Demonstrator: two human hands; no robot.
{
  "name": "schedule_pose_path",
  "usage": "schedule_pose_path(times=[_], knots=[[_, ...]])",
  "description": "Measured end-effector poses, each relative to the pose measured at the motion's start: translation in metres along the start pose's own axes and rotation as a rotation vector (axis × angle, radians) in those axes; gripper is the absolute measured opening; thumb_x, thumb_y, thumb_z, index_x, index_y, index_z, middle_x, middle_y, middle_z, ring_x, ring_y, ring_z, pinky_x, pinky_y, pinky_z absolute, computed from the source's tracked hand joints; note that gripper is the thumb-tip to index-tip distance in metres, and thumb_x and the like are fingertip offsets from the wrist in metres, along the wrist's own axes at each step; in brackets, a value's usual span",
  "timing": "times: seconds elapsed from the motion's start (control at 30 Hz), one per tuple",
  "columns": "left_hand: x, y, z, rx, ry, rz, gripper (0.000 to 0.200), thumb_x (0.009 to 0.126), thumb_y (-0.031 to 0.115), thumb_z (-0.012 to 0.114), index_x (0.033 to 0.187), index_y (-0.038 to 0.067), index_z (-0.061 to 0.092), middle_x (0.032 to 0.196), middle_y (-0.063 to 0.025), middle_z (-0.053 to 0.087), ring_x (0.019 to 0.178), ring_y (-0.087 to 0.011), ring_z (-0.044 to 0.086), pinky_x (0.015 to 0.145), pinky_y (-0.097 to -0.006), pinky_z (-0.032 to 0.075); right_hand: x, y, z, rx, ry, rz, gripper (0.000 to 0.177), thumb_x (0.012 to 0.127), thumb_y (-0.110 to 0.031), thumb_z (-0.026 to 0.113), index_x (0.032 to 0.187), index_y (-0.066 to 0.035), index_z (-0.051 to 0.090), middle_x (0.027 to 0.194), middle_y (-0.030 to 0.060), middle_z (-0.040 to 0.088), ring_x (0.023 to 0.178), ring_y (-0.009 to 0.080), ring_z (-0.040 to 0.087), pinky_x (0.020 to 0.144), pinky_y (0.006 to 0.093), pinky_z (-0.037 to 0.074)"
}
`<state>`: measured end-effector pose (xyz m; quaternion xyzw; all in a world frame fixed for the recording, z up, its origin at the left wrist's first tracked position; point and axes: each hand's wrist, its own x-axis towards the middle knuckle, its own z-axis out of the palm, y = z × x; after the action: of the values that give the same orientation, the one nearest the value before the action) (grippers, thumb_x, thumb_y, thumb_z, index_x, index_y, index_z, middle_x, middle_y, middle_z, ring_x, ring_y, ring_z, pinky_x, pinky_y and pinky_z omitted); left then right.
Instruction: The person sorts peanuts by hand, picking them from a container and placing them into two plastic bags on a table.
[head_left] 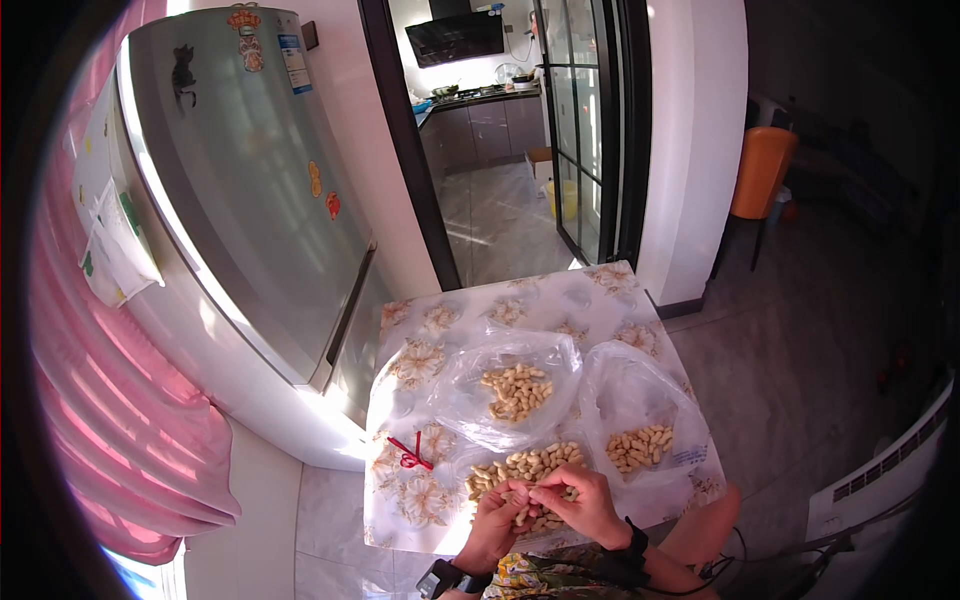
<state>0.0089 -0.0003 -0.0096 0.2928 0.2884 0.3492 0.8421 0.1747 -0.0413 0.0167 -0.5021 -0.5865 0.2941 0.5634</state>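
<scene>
Unshelled peanuts (548, 458) lie in a heap at the near edge of the table, directly under both hands. My left hand (500, 515) is closed, with a peanut at its fingers. Coming in from the other side, my right hand (585, 502) pinches at the same small pale peanut, so the fingertips of both hands meet above the heap. The fingers partly hide what they grip. Beyond the heap, a clear plastic bag (460, 385) lies open around more peanuts (517, 391). A second plastic bag (625, 385) on the right contains a smaller group of peanuts (640, 447).
A red tie or ribbon (410, 456) rests on the flowered tablecloth (415, 500) at the left. The fridge (250, 190) stands close beyond the table's left side. Behind the table is a glass kitchen door (583, 140); an orange chair (763, 172) stands farther right.
</scene>
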Motion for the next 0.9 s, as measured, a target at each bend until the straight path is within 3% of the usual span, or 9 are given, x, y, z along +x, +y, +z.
schedule_pose_path(times=[0.23,0.4,0.6,0.67,0.9], knots=[[-0.006,0.003,0.005,-0.015,0.007,0.051,0.016,0.097,0.024,0.061,0.094,0.009,0.058,0.081,-0.0007,0.061,0.069,-0.0082,0.056,0.053,-0.0195,0.038,0.001,-0.004,0.001,0.004,-0.059,-0.066,0.017,0.082,-0.007,0.076,0.096,-0.002,0.068,0.083,0.0076,0.067,0.073,0.0148,0.068,0.062,0.026,0.052],[-0.014,0.008,0.011,-0.019,0.046,0.084,0.018,0.098,0.025,0.061,0.091,0.009,0.057,0.078,-0.0006,0.06,0.066,-0.0082,0.055,0.053,-0.02,0.039,0.001,-0.009,0.006,-0.031,-0.039,-0.078,0.015,0.083,-0.01,0.076,0.092,-0.002,0.068,0.081,0.008,0.066,0.069,0.0167,0.067,0.06,0.0271,0.053],[-0.014,0.013,0.002,0.413,0.086,0.237,0.016,0.097,0.021,0.063,0.094,0.005,0.061,0.074,0.0018,0.059,0.063,-0.0046,0.05,0.054,-0.0202,0.039,0.0,-0.012,0.009,-0.053,-0.004,-0.085,0.015,0.082,-0.01,0.078,0.089,-0.002,0.068,0.076,0.0075,0.066,0.067,0.0159,0.066,0.058,0.0279,0.05],[-0.012,0.014,0.006,0.594,0.108,0.398,0.018,0.098,0.02,0.061,0.093,0.003,0.061,0.071,0.001,0.06,0.06,-0.0026,0.048,0.053,-0.0178,0.036,-0.001,-0.01,0.01,-0.068,0.0,-0.091,0.015,0.082,-0.01,0.078,0.089,-0.002,0.068,0.075,0.0072,0.065,0.066,0.0158,0.065,0.058,0.0281,0.05],[-0.013,0.017,0.005,0.592,0.151,0.355,0.02,0.098,0.022,0.061,0.094,0.002,0.065,0.074,0.0014,0.061,0.061,-0.0013,0.047,0.054,-0.0168,0.036,0.002,-0.009,0.011,-0.079,0.014,-0.058,0.013,0.083,-0.008,0.075,0.093,-0.002,0.069,0.083,0.0086,0.069,0.072,0.0165,0.067,0.061,0.0275,0.051]])
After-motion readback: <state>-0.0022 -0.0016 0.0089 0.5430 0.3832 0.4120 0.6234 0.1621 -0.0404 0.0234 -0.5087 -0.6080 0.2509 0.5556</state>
